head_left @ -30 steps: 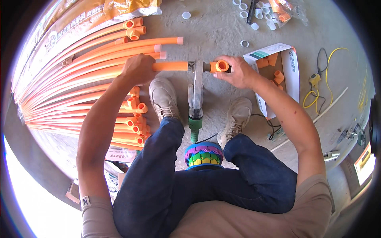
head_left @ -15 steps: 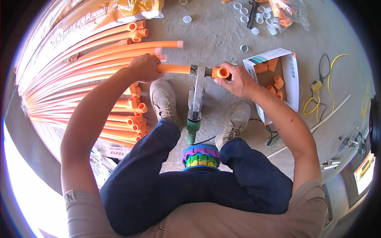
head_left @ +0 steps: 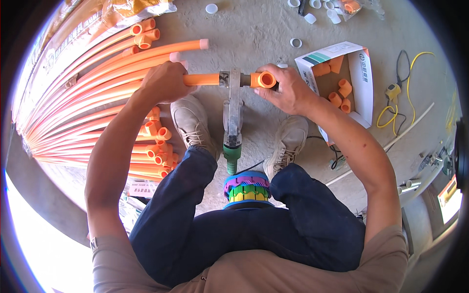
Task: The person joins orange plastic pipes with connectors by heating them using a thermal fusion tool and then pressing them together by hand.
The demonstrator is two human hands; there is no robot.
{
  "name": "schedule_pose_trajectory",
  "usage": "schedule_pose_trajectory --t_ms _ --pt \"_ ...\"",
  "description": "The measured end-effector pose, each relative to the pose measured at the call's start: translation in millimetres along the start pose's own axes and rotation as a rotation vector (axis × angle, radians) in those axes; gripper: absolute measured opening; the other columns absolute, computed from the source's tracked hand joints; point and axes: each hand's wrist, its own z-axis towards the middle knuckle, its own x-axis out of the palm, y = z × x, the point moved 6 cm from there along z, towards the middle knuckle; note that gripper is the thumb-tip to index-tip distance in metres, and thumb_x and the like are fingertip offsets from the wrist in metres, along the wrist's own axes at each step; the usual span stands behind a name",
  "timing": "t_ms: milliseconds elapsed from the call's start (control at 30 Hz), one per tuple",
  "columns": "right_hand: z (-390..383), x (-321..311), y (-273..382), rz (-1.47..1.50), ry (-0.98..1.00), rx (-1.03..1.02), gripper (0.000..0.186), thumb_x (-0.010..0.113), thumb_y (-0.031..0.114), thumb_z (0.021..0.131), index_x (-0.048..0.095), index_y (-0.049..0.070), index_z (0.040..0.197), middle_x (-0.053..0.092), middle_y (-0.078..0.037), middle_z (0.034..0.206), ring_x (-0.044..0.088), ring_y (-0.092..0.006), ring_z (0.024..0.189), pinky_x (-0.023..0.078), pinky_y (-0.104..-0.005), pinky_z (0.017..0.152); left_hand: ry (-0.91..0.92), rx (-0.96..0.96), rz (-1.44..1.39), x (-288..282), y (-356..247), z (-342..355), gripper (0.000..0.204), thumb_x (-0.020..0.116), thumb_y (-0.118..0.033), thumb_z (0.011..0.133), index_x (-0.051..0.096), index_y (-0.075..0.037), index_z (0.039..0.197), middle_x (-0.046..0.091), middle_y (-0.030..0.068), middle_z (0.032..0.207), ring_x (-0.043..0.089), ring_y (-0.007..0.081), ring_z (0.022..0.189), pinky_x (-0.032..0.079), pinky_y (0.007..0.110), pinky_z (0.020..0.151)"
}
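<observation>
My left hand (head_left: 165, 82) is closed around an orange plastic pipe (head_left: 202, 79). The pipe's right end sits in the left die of a pipe fusion welder (head_left: 234, 110), which has a flat metal plate and a green handle. My right hand (head_left: 288, 89) grips an orange pipe fitting (head_left: 265, 80), one round mouth facing up. Its left end meets the grey die on the plate's right side; how far it is pushed on cannot be made out. The welder stands between my shoes, its handle toward me.
Long orange pipes (head_left: 97, 93), several ending in fittings, fan out at left. An open white box (head_left: 362, 93) holds orange fittings at right. White plastic rings (head_left: 295, 43) and caps lie at the far side. A yellow cable (head_left: 413, 93) and a colourful stool (head_left: 246, 190) are nearby.
The whole view has shifted, so the scene sits slightly further left and up. Both hands keep their grip on the pipe and the fitting at the welder.
</observation>
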Motion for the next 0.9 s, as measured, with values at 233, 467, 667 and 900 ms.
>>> schedule_pose_trajectory --t_ms 233,467,667,900 --pt "2.0 5.4 1.2 0.002 -0.026 0.009 0.035 0.075 0.021 0.092 0.059 0.000 0.116 0.073 -0.020 0.092 0.072 -0.0364 0.085 0.055 -0.0409 0.075 -0.132 0.025 -0.011 1.2 1.3 -5.2 0.041 0.075 -0.044 0.085 0.075 -0.005 0.092 0.075 0.0173 0.086 0.072 0.0379 0.084 0.057 0.048 0.080" --pt "0.8 5.1 4.7 -0.001 -0.042 0.033 0.036 0.076 0.019 0.091 0.059 0.000 0.116 0.073 -0.020 0.093 0.072 -0.0368 0.086 0.055 -0.0411 0.075 -0.106 0.038 0.016 0.5 0.7 -5.0 0.040 0.074 -0.043 0.086 0.077 -0.005 0.093 0.075 0.0184 0.088 0.073 0.0378 0.084 0.058 0.048 0.079" --pt "0.7 6.8 3.3 0.001 -0.075 0.006 0.036 0.076 0.018 0.091 0.059 0.000 0.116 0.073 -0.021 0.093 0.072 -0.0379 0.087 0.055 -0.0424 0.076 -0.049 0.019 0.006 -0.4 0.0 -1.4 0.041 0.073 -0.044 0.086 0.077 -0.004 0.094 0.075 0.0181 0.089 0.073 0.0374 0.086 0.058 0.048 0.080" --pt "2.1 5.2 7.3 -0.026 -0.063 0.017 0.036 0.077 0.016 0.089 0.059 0.000 0.116 0.073 -0.021 0.093 0.072 -0.0383 0.087 0.055 -0.0422 0.076 -0.031 0.004 0.031 -0.6 -2.9 -2.3 0.042 0.073 -0.044 0.087 0.076 -0.003 0.095 0.075 0.0177 0.089 0.073 0.0366 0.086 0.058 0.047 0.080"
